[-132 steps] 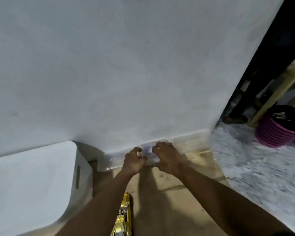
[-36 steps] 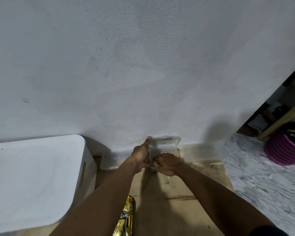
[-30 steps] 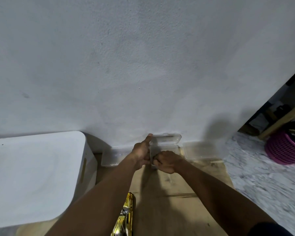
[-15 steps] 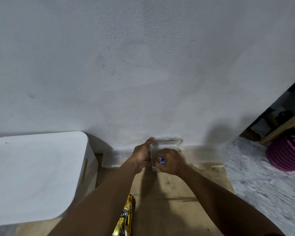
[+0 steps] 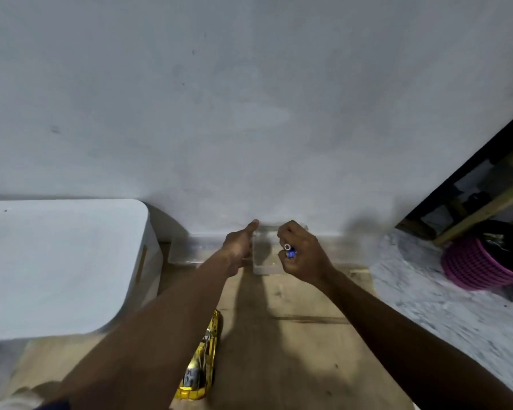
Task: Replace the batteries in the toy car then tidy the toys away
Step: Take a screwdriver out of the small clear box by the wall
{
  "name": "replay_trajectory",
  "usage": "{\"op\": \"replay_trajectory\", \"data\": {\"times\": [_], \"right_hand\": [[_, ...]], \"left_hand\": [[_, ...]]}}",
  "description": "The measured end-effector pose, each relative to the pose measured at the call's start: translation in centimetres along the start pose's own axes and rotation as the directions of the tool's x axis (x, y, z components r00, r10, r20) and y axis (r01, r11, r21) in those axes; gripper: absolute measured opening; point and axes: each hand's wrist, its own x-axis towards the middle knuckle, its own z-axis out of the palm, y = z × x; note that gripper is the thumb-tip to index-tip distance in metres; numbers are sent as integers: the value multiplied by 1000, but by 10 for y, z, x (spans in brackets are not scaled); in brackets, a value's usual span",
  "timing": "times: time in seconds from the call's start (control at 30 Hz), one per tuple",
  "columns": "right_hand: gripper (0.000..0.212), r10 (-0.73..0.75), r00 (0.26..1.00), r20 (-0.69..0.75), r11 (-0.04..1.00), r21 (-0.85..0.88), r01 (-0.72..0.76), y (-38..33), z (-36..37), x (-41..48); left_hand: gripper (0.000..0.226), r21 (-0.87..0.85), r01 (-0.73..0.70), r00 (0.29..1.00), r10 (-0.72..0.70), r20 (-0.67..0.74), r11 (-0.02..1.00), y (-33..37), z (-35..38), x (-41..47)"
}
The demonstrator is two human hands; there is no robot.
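Pale wooden board (image 5: 293,335) fills the lower middle of the view. A gold toy car (image 5: 202,359) lies near its near edge, left of middle, nose toward the wall and partly covered by the left forearm. Bare wood runs between the two forearms from the car to the far edge. At the board's left edge stands a white storage box (image 5: 57,267) with its lid on, so what it holds is hidden.

Along the far edge, against the wall (image 5: 249,113), sit three clear plastic boxes. The left hand (image 5: 239,247) rests against the left side of the small middle box (image 5: 264,266), thumb straight and pointing up. Its other fingers are hidden, so I cannot tell whether they grip. Just right of it, above that box, the right hand (image 5: 304,255) has its fingers curled round a blue battery (image 5: 290,252), whose metal end faces the camera. The cloudy plastic makes the box's contents hard to make out. The flanking boxes (image 5: 187,253) (image 5: 338,253) are blurred, and nothing in them can be read.

Off the board's right edge lies a marbled floor (image 5: 427,291). Farther off, a pink ribbed basket (image 5: 471,261) with dark, indistinct contents sits beside a wooden leg (image 5: 480,211), cut off by the frame.
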Motion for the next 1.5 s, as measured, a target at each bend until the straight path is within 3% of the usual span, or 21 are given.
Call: {"op": "replay_trajectory", "data": {"times": [0.13, 0.3, 0.37, 0.43, 0.67, 0.8, 1.03, 1.2, 1.37, 1.5], "right_hand": [[27, 31, 998, -51, 999, 38, -30, 2, -12, 6], [10, 211, 974, -83, 975, 97, -202, 2, -20, 16], [7, 302, 953, -33, 950, 101, -297, 2, -17, 16], [17, 384, 922, 58, 920, 62, -387, 2, -11, 10], [41, 453, 831, 322, 889, -90, -449, 16, 11, -15], [43, 421, 835, 355, 907, -157, -391, 12, 15, -16], [22, 318, 884, 343, 907, -381, -179, 4, 22, -16], [21, 300, 894, 333, 907, -391, -159, 4, 26, -14], [31, 276, 936, 219, 934, -290, -208, -5, 26, -37], [30, 148, 963, 225, 932, -357, -60, -6, 52, -77]], "left_hand": [[76, -4, 3, 1000, -3, -10, 1000, -2, 0, -2], [55, -35, -11, 999, 10, -39, 999, -6, 3, -6], [38, -18, -22, 998, 21, -67, 1000, -10, 5, -7], [29, -10, -45, 995, 44, -92, 999, -17, 5, -6], [45, 53, -119, 983, 126, -138, 991, -37, 7, 3], [53, 85, -128, 977, 141, -159, 988, -42, 8, 3], [57, 88, -143, 975, 156, -161, 986, -45, 11, 8], [61, 80, -144, 979, 154, -136, 986, -44, 10, 8], [61, 71, -136, 981, 144, -128, 988, -47, 9, 7], [64, 30, -116, 988, 118, -97, 993, -49, 6, 8]]}}
